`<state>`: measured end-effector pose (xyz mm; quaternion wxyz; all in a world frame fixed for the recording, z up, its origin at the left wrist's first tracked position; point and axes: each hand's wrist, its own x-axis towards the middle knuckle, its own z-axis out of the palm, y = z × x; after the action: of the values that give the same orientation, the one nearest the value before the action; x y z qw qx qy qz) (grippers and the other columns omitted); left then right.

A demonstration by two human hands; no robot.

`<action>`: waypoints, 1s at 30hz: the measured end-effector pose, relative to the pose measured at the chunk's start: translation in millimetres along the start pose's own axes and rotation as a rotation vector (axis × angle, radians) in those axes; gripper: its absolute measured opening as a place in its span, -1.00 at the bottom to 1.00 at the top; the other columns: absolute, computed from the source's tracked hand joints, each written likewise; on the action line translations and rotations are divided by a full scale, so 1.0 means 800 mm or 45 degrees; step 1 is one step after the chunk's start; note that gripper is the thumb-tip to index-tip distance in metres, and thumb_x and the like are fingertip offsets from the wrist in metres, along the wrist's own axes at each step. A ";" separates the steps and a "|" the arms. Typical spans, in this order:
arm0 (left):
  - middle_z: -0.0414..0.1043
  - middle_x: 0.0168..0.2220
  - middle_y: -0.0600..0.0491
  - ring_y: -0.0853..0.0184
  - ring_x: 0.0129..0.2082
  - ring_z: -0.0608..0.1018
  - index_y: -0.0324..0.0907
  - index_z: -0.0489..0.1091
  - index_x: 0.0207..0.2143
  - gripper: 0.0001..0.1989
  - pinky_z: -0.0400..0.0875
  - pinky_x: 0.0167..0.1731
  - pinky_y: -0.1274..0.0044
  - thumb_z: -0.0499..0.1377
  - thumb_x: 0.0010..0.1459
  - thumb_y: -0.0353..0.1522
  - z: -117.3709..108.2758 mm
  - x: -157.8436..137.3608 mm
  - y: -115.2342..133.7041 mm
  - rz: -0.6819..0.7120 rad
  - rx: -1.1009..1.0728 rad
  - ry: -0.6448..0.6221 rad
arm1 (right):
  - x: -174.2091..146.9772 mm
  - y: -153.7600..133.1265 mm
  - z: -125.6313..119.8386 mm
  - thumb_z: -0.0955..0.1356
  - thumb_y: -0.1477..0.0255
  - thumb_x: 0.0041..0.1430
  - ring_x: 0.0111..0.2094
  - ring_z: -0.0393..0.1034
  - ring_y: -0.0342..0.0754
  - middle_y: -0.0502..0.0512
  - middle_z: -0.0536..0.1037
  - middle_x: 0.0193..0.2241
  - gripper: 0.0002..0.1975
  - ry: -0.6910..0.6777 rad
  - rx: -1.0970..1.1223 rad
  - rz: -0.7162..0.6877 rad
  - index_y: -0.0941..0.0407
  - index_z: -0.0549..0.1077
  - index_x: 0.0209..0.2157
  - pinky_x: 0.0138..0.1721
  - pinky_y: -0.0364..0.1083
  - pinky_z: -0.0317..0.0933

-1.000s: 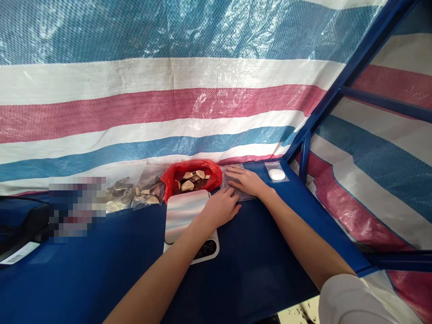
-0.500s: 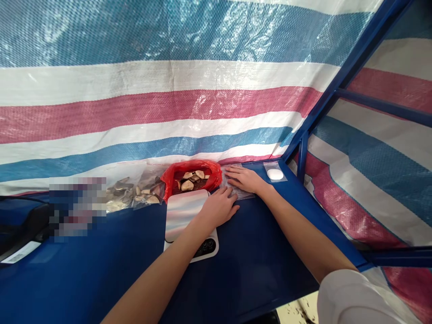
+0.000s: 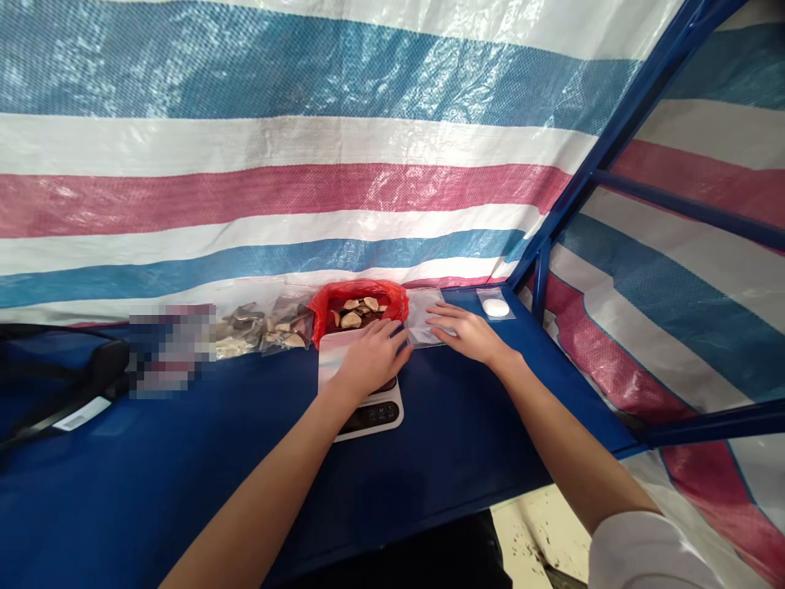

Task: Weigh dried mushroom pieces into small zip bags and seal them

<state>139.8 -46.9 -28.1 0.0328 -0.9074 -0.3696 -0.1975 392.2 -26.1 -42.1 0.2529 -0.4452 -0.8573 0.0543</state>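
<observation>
A: State of the right grip [image 3: 469, 332]?
B: Open, back uppermost, fingers extended and parted; nothing is seen held. The fingertips lie over the right part of a flat clear bag [image 3: 421, 317]. Contact cannot be confirmed.
A: And the left grip [image 3: 372, 360]?
B: Open, fingers loosely bent and slightly apart. No item is seen in it, though its underside is hidden. It lies over a white scale [image 3: 331, 353], covering much of the plate; whether it touches, I cannot tell.
A: Position of the flat clear bag?
B: On the counter [image 3: 466, 433], between the two grips, just beside the left grip's fingertips.
A: Next outward?
B: Directly beyond the left grip, a red bag [image 3: 317, 317], mouth open, pale slices [image 3: 352, 320] inside. The scale's control panel [image 3: 380, 413] shows on the near side of that grip.
A: Farther out?
B: Beyond the right grip and to its right, a small clear packet [image 3: 486, 294] with a white rounded item [image 3: 495, 307]. Left of the left grip, past the red bag, two filled clear bags [image 3: 288, 329] side by side; well apart, a black object [image 3: 109, 364] near a white label [image 3: 82, 413]. Behind everything, a striped sheet [image 3: 275, 192].
</observation>
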 end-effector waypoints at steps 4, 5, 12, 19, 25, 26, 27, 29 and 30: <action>0.51 0.09 -0.16 0.04 0.10 0.51 -0.17 0.51 0.00 -0.66 0.38 0.14 0.21 0.00 0.40 -0.25 -0.019 -0.034 -0.021 -0.140 -0.011 0.134 | -0.019 -0.035 0.011 0.31 0.32 0.38 0.28 0.31 0.13 0.04 0.51 0.17 -0.70 -0.067 -0.104 0.000 -0.05 0.57 0.05 0.24 0.12 0.32; 0.51 0.09 -0.15 0.04 0.10 0.51 -0.16 0.51 0.00 -0.66 0.37 0.15 0.20 0.00 0.40 -0.25 -0.022 -0.043 -0.027 -0.175 -0.015 0.162 | -0.022 -0.044 0.015 0.30 0.30 0.38 0.28 0.30 0.13 0.05 0.50 0.19 -0.69 -0.075 -0.129 -0.003 -0.04 0.57 0.06 0.23 0.12 0.33; 0.53 0.07 -0.13 0.06 0.09 0.53 -0.14 0.43 0.14 -0.61 0.38 0.16 0.21 0.04 0.36 -0.22 -0.031 -0.122 -0.074 -0.397 -0.029 0.337 | -0.031 -0.082 0.049 0.24 0.25 0.43 0.27 0.32 0.18 0.14 0.48 0.20 -0.62 -0.064 -0.234 0.045 0.06 0.54 0.10 0.22 0.13 0.33; 0.43 0.21 -0.20 0.00 0.22 0.45 -0.22 0.40 0.20 -0.51 0.29 0.25 0.12 -0.05 0.37 -0.22 -0.020 -0.173 -0.093 -0.463 0.087 0.111 | -0.038 -0.080 0.066 0.20 0.24 0.45 0.34 0.21 0.16 0.16 0.35 0.30 -0.54 -0.110 -0.266 0.020 0.11 0.43 0.23 0.35 0.16 0.13; 0.23 0.35 -0.08 -0.02 0.37 0.25 -0.13 0.36 0.27 -0.49 0.08 0.34 0.06 -0.05 0.37 -0.21 -0.015 -0.175 -0.086 -0.570 0.194 -0.068 | -0.040 -0.081 0.068 0.20 0.24 0.46 0.36 0.15 0.18 0.17 0.30 0.33 -0.52 -0.139 -0.287 0.018 0.12 0.38 0.28 0.37 0.19 0.09; 0.21 0.36 -0.07 -0.02 0.37 0.24 -0.11 0.35 0.28 -0.49 0.08 0.34 0.06 -0.05 0.37 -0.21 -0.016 -0.175 -0.085 -0.586 0.200 -0.084 | -0.040 -0.081 0.068 0.20 0.24 0.46 0.36 0.15 0.18 0.17 0.30 0.33 -0.52 -0.135 -0.291 0.019 0.11 0.37 0.28 0.37 0.19 0.09; 0.20 0.37 -0.05 -0.02 0.38 0.23 -0.10 0.33 0.29 -0.49 0.08 0.34 0.06 -0.05 0.37 -0.21 -0.017 -0.175 -0.085 -0.600 0.204 -0.100 | -0.041 -0.081 0.068 0.19 0.24 0.46 0.36 0.15 0.19 0.17 0.30 0.33 -0.52 -0.131 -0.295 0.017 0.11 0.37 0.28 0.37 0.20 0.09; 0.18 0.37 -0.04 -0.01 0.39 0.22 -0.10 0.30 0.31 -0.48 0.08 0.35 0.07 -0.04 0.38 -0.20 -0.019 -0.174 -0.084 -0.625 0.207 -0.133 | -0.041 -0.081 0.069 0.18 0.25 0.47 0.36 0.15 0.19 0.17 0.30 0.33 -0.52 -0.126 -0.308 0.013 0.12 0.37 0.28 0.37 0.20 0.09; 0.18 0.38 -0.04 -0.01 0.39 0.21 -0.11 0.29 0.32 -0.47 0.08 0.35 0.08 -0.04 0.38 -0.19 -0.020 -0.174 -0.083 -0.635 0.207 -0.147 | -0.042 -0.082 0.069 0.18 0.25 0.47 0.36 0.15 0.19 0.17 0.30 0.33 -0.52 -0.126 -0.315 0.012 0.12 0.37 0.28 0.37 0.20 0.08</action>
<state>-1.5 -93.6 -72.5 0.0347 -0.7924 -0.5976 -0.1170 333.2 -84.3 -82.3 0.1529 -0.4737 -0.8668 -0.0289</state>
